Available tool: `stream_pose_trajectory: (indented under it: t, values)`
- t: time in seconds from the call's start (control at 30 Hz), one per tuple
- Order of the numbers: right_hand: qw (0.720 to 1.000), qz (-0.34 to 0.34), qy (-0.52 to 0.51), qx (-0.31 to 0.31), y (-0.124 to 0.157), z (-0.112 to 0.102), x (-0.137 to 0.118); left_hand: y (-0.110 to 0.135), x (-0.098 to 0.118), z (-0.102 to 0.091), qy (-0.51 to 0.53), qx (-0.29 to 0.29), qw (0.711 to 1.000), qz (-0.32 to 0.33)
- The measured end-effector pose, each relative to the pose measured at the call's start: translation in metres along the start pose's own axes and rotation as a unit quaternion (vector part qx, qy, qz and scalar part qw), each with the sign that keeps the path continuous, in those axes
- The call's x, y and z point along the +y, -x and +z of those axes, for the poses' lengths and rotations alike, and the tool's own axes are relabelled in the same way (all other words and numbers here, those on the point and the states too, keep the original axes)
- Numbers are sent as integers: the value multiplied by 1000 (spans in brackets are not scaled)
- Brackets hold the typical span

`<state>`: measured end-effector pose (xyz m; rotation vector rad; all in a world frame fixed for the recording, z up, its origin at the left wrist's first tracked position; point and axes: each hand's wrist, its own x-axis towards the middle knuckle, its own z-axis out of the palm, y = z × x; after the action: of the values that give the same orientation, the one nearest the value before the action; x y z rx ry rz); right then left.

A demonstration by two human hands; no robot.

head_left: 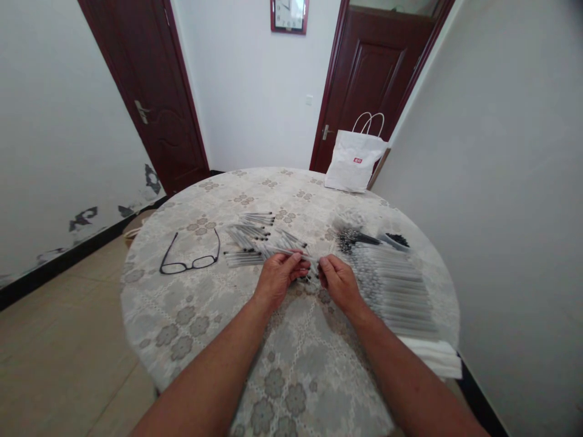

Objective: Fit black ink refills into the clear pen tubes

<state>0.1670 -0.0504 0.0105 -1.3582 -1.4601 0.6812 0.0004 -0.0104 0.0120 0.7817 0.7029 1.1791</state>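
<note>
My left hand (279,278) is closed, thumb against fingers, on a thin translucent stick (286,250) that points out to the left. Close beside it on the right, my right hand (340,282) is pinched near the stick's other end; whatever its fingertips hold is too small to make out. Left of and beyond my hands lie loose grey sticks with dark ends (246,235). On the right, many translucent tubes (405,291) are stacked in a wide bundle. Small black pieces (348,238) are heaped at its far end, and more black pieces (396,240) sit beside them.
A round table (195,364) with a flowered cover carries everything. Black-framed glasses (204,262) rest on the left. A white paper bag (355,161) stands at the far right edge. Something white and folded (432,357) lies under the tubes' near side. A wall (514,212) is close on the right.
</note>
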Motion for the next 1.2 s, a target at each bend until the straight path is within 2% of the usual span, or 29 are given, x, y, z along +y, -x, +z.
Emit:
stream_pose_trajectory:
  t: [0.4, 0.67, 0.9, 1.0, 1.1, 1.2]
  values:
    - [998, -57, 12, 29, 4, 1, -8, -4, 1, -4, 17, 32, 999, 5]
    - [997, -24, 73, 8, 2, -1, -4, 3, -1, 0, -16, 0, 1000, -7]
    - [999, -37, -2, 14, 3, 2, 1, 0, -4, -5, 7, 16, 1000, 18]
    - [1000, -18, -8, 19, 4, 2, 3, -1, -6, -6, 10, 16, 1000, 17]
    - [1000, -1, 30, -2, 3, 0, 4, -1, -7, -6, 7, 13, 1000, 20]
    - [997, -14, 80, -6, 1, -2, 4, 0, -6, -4, 7, 14, 1000, 20]
